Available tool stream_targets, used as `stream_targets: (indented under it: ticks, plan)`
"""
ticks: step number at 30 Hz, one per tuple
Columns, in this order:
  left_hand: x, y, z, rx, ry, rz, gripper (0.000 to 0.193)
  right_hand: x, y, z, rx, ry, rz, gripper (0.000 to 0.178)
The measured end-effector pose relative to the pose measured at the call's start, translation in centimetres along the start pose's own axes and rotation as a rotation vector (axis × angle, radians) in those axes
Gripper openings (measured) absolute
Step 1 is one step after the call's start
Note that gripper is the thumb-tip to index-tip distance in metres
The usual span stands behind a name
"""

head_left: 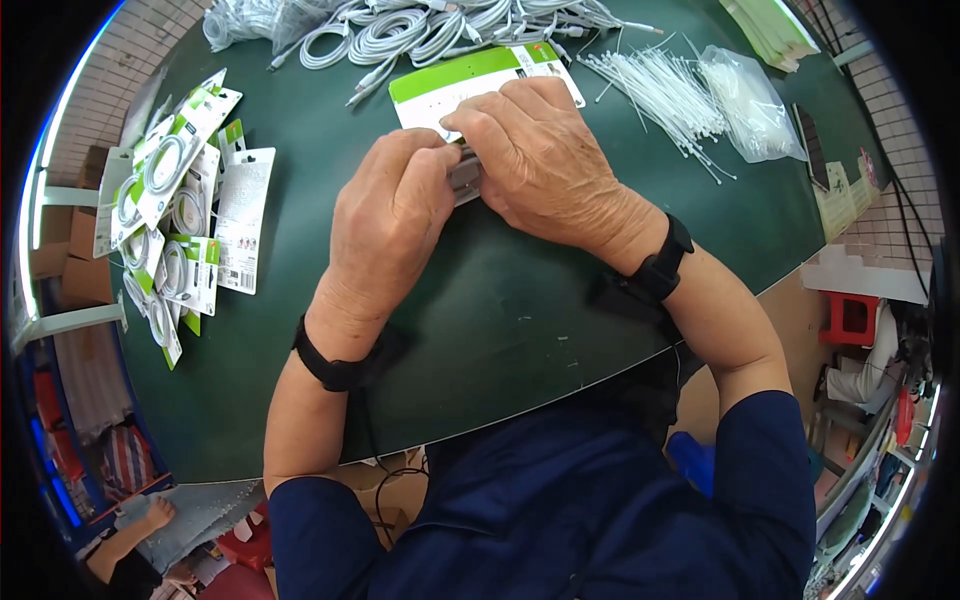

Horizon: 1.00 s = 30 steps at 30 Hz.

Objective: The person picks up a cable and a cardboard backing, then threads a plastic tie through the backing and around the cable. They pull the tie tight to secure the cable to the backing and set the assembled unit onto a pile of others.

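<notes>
Above the green table, my left hand (pixel 385 215) and my right hand (pixel 545 165) meet with their fingers closed on a grey-white coiled cable (pixel 466 180). Only a short stretch of the coil shows between them; the fingertips and the rest are hidden. Just beyond, a green-and-white packaging card (pixel 440 90) lies on the table, partly covered by my right hand. Whether the coil touches the card I cannot tell. To the right of the card, white cable ties (pixel 660 95) are spread in a loose pile.
Coiled cables (pixel 400 35) heap along the far edge. Carded cables (pixel 165 165) pile up at left. A clear bag (pixel 745 110) of white pieces and a stack of cards (pixel 765 30) are at far right. Another person's hand (pixel 160 512) shows at lower left.
</notes>
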<state>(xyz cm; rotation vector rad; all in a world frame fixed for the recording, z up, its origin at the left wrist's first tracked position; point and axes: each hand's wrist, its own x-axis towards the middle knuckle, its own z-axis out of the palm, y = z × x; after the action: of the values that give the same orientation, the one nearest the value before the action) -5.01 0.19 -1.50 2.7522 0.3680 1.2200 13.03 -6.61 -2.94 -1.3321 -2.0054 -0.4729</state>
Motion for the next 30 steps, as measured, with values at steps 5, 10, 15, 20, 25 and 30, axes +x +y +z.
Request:
stream_targets:
  ticks: [5,10,15,20,25,30]
  plan:
    - [-0.3,-0.3,-0.4,-0.008,-0.009,0.029,0.026,0.7,1.3,-0.1,0.034,0.052,-0.076,0.043]
    - [-0.5,0.0,-0.5,0.035,0.023,0.017,0.023,-0.2,0.8,-1.0,0.169,0.067,0.002,0.04]
    - [-0.7,0.1,-0.6,0.118,0.016,-0.016,0.023,-0.4,1.0,-1.0,0.194,0.098,0.005,0.04]
    - [-0.7,0.4,-0.8,0.108,-0.027,-0.029,0.023,-0.3,0.9,-1.1,0.205,0.073,0.004,0.038]
    - [-0.6,-0.3,-0.5,0.077,0.027,-0.011,0.024,0.0,1.0,-1.3,0.211,0.048,0.006,0.035]
    - [-0.4,-0.1,-1.0,0.06,-0.023,-0.026,0.025,-0.1,1.2,-1.2,0.208,0.05,-0.014,0.035]
